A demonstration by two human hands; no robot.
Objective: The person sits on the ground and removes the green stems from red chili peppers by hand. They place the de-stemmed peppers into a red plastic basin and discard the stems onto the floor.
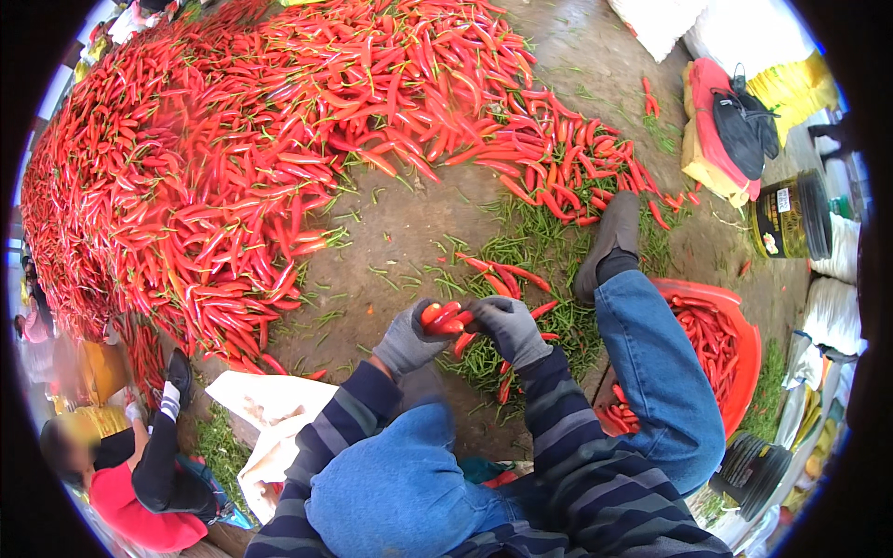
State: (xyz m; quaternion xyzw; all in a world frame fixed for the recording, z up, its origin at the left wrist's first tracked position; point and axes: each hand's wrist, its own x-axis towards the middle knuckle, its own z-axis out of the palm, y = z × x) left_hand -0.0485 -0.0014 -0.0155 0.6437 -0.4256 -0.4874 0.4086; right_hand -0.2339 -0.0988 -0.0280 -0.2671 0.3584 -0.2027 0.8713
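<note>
My left hand, in a grey knitted glove, is closed around several red chili peppers whose rounded ends point up and right. Close against them is my right hand, also gloved, its dark fingertips at the end of one pepper; whether they pinch a stem cannot be seen. Beneath and beside the hands, loose red chilies lie on a layer of green pepper stems. A huge heap of red chilies with green stems spreads ahead and to the left.
A red plastic basin of chilies stands beyond my right leg. A white sack lies at left, near a seated person in red. Black buckets, a black bag on folded padding and white sacks line the right side.
</note>
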